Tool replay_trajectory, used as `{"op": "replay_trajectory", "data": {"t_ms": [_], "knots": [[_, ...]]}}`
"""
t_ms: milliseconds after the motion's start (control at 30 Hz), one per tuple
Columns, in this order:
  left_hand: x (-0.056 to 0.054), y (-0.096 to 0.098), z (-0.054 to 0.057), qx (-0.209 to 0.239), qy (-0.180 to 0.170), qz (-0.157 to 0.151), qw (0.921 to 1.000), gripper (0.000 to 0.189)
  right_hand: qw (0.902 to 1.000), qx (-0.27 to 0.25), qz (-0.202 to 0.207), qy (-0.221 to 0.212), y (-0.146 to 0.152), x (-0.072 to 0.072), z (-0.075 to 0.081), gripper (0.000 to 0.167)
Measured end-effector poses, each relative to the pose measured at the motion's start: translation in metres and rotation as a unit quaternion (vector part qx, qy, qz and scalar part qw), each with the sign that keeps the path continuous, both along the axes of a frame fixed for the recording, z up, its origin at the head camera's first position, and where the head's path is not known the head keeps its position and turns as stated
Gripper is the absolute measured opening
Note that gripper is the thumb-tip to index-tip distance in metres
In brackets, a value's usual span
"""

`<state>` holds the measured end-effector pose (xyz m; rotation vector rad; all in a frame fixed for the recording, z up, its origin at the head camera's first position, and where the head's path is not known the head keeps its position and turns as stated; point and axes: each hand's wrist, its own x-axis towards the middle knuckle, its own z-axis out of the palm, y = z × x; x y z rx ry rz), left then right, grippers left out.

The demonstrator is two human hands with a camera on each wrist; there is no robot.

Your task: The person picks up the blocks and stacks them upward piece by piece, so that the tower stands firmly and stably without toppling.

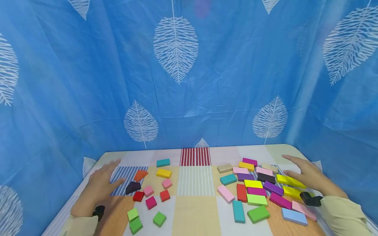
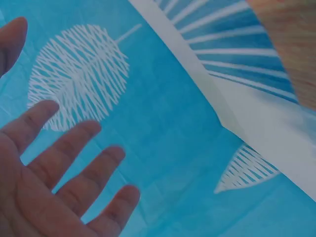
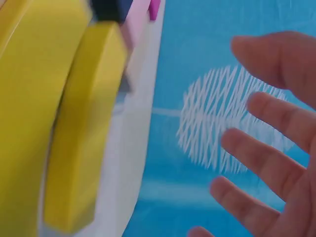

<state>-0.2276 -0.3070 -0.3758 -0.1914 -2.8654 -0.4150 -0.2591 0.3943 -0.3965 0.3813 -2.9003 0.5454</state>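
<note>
My left hand is held over the left side of the table, fingers spread and nothing in it; the left wrist view shows its bare palm and fingers. Nearest to it lie a black block and an orange block. My right hand hovers at the right side with its thumb and fingers extended, also holding nothing. Close by its thumb is a yellow block, with another yellow block in front. In the right wrist view a yellow block stands out large beside the spread fingers.
Small cubes, among them a red cube and a green cube, are scattered at the left. Many longer blocks, such as a teal block and a light blue block, cluster at the right. A blue leaf-print curtain surrounds the table.
</note>
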Motion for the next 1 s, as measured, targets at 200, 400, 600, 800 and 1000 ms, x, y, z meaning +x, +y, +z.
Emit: {"op": "replay_trajectory", "data": {"t_ms": [200, 400, 600, 800, 1000], "knots": [[-0.004, 0.019, 0.010, 0.033, -0.010, -0.032, 0.9989, 0.060, 0.9984, -0.019, 0.036, -0.038, -0.024, -0.001, 0.008, 0.057], [-0.016, 0.036, 0.019, 0.073, -0.040, -0.092, 0.9922, 0.051, 0.9871, -0.073, 0.108, -0.093, -0.039, -0.001, 0.013, 0.050], [-0.029, 0.047, 0.025, 0.110, -0.119, -0.137, 0.9771, 0.048, 0.9668, -0.110, 0.176, -0.150, -0.054, -0.006, 0.012, 0.049], [-0.041, 0.058, 0.024, 0.117, -0.153, -0.183, 0.9642, 0.044, 0.9446, -0.151, 0.218, -0.193, -0.072, -0.012, 0.012, 0.049], [-0.053, 0.070, 0.020, 0.094, -0.169, -0.194, 0.9618, 0.038, 0.9297, -0.157, 0.269, -0.197, -0.094, -0.018, 0.008, 0.045]]}}
